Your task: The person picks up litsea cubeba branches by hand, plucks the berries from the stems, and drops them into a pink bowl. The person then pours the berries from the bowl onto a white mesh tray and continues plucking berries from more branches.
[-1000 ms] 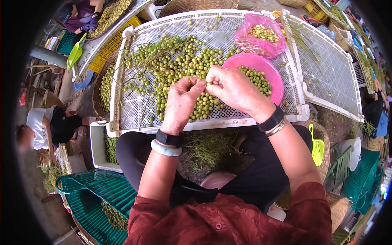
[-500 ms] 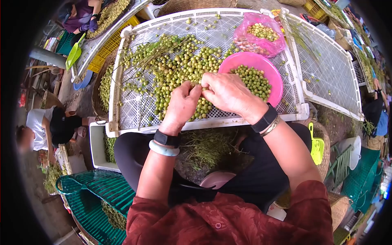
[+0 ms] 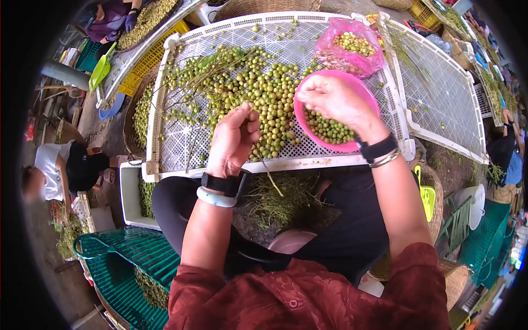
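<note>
My left hand is closed over the front part of the white mesh tray, thumb and forefinger pinched together. What sits in that pinch is too small to make out. A thin green stem slants from just below its curled fingers across the tray's front rim. Over the pink bowl hovers my right hand, its fingers bent and bunched, their contents hidden. Round green berries lie in the bowl below. Left of it spreads a heap of yellow-green berries, with leafy twigs on its left side.
A pink plastic bag with paler berries stands behind the bowl. Another white mesh tray adjoins on the right. Stripped stems lie on the ground between my knees. A green slatted basket is at lower left. Other people sit at the left.
My hands, together over the heap before, have parted. The right moved right over the pink bowl, the left slightly left. A stem now shows under the left hand, and the bowl looks slightly shifted.
</note>
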{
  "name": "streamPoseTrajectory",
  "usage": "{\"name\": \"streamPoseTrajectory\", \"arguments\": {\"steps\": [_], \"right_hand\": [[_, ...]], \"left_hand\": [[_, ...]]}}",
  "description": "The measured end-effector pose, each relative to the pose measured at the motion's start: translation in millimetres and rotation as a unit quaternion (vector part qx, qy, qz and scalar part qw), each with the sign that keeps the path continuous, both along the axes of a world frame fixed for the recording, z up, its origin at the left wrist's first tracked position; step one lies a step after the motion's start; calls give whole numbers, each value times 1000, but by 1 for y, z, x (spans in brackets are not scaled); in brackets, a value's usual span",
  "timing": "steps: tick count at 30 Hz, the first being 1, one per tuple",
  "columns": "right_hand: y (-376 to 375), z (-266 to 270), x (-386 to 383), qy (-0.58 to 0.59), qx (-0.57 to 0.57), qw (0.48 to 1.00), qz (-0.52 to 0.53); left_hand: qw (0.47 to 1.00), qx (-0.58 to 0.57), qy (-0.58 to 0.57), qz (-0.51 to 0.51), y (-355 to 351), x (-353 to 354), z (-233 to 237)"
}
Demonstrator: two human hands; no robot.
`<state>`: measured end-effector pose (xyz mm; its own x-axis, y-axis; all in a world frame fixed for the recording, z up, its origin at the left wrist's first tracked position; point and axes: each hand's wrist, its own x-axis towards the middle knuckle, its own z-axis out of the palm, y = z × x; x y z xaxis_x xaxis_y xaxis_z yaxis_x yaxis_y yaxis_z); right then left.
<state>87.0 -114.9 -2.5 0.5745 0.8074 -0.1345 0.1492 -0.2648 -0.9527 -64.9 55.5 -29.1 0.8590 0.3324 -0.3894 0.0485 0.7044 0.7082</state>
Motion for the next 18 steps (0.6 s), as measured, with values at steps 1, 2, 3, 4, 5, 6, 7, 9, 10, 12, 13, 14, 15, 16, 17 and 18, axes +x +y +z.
{"name": "streamPoseTrajectory", "arguments": {"steps": [1,2,3,4,5,6,7,9,10,12,13,14,15,16,17,18], "right_hand": [[-9,9,10,-38,-66,997,4],[-19,3,23,-66,-112,991,-5],[-25,0,29,-94,-158,983,-14],[-28,-6,30,-75,-118,990,-25],[-30,-12,28,-55,-76,995,-34],[-29,-13,24,-35,-31,998,-40],[-24,-11,14,7,-22,1000,4],[-7,-19,-12,61,19,996,62],[-2,-15,-24,96,14,992,84],[8,-7,-43,165,42,981,93],[12,-6,-45,160,58,982,84],[16,-7,-47,155,73,982,75],[19,-7,-49,151,88,982,65],[21,-7,-51,160,97,981,56],[24,-10,-54,161,117,979,51],[25,-16,-56,85,116,988,48]], "left_hand": [[999,-30,-18,15,1,0,0],[997,-61,-39,31,3,0,-1],[993,-94,-59,46,4,1,-2],[987,-126,-79,60,4,1,-4],[981,-151,-105,58,3,2,-5],[974,-174,-132,57,3,5,-4],[966,-195,-159,57,2,8,-3],[958,-222,-173,64,-4,14,2],[953,-230,-186,61,-4,16,2],[951,-233,-194,68,-6,19,3],[956,-214,-187,75,-7,19,4],[961,-195,-180,82,-9,19,4],[965,-177,-172,88,-10,17,4],[971,-155,-158,95,-11,16,1],[968,-145,-190,76,-7,15,-12],[977,-109,-149,109,-14,16,-8]]}}
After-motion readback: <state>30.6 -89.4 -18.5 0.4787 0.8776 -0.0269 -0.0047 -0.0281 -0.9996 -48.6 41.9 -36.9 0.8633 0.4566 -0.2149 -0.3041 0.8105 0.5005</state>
